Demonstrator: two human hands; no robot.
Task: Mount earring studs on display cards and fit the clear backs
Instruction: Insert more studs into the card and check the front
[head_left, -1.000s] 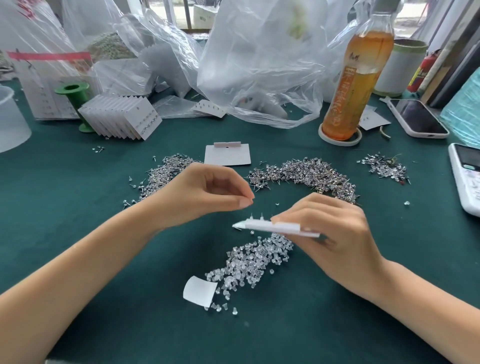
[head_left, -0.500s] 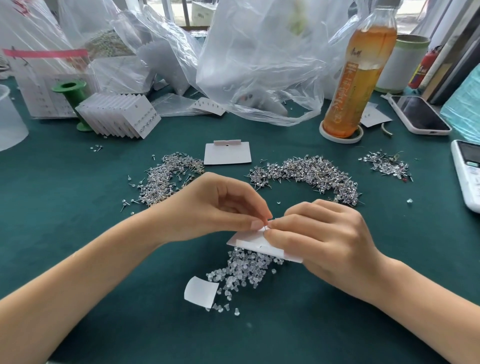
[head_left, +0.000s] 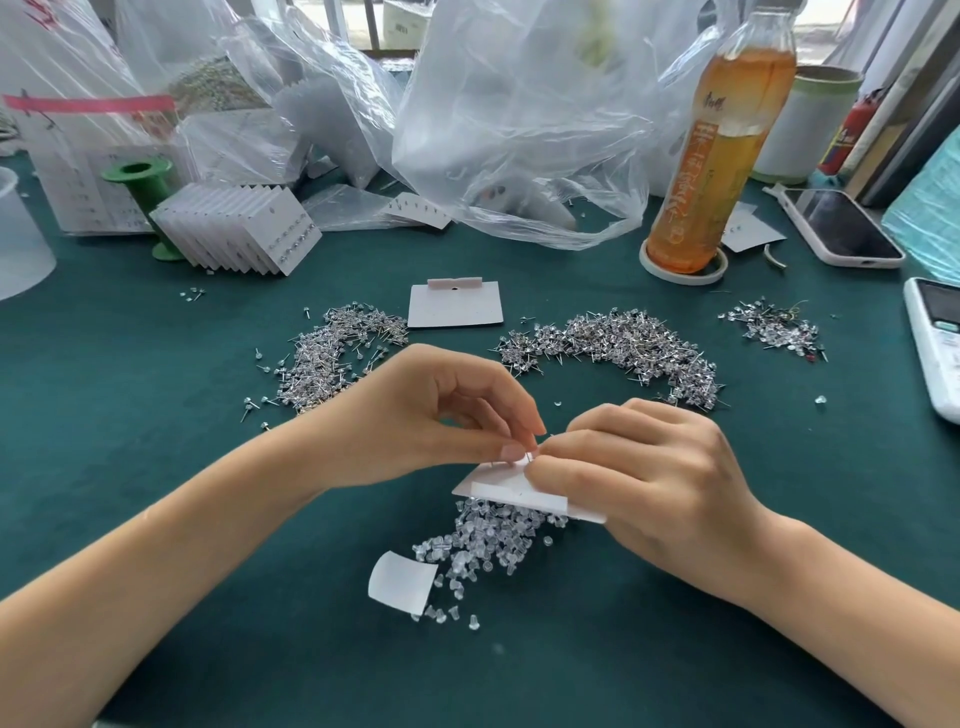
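Fitting a clear back, by the look of it. Display card (head_left: 511, 491) held tilted just above clear-backs pile (head_left: 485, 540), gripped in right hand (head_left: 639, 483). Left hand (head_left: 436, 421) pinching at stud post (head_left: 529, 458) on card's upper edge; back itself too small to see. Next probably: push back home, take another from pile. Stud heaps (head_left: 613, 348) beyond card.

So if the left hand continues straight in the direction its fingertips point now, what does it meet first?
The left hand points right, at the stud posts standing up from the display card. Just past them it would most likely meet the fingers of the right hand, which holds that card. Depth between them is hard to judge.
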